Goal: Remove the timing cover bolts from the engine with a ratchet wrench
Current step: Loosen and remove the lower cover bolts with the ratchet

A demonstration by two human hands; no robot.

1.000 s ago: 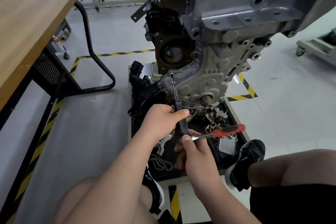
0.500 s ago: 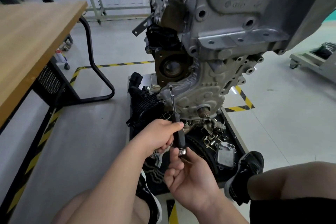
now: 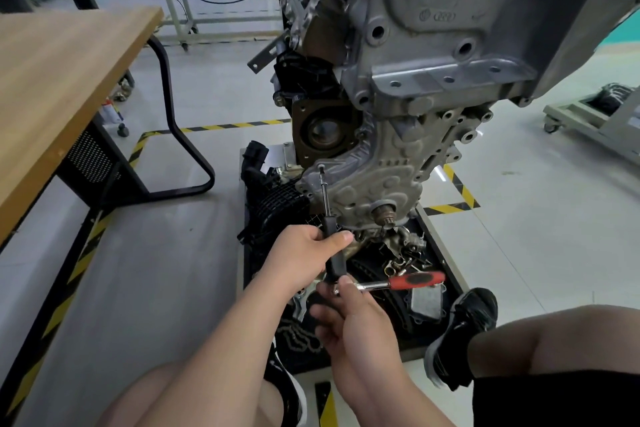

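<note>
Workshop floor (image 3: 173, 270); engine (image 3: 450, 28) hung upper centre, timing cover (image 3: 374, 180) mid-frame. Left hand (image 3: 304, 253) grips the long extension bar (image 3: 325, 198), its tip on a cover bolt (image 3: 322, 167); right hand (image 3: 353, 315) pinches the ratchet wrench (image 3: 412, 281) at its head. Risk: if the bar tilts, the socket could slip off, and a freed bolt could drop among the loose parts (image 3: 403, 262) in the tray (image 3: 246, 274) below, which crowd the handle's swing.

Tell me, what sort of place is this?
Most likely a vehicle-repair or mechanic-training workshop. A large grey cast-metal engine is held above a black tray of loose metal parts, and yellow-and-black hazard tape marks out the work bay on the pale floor.
</note>
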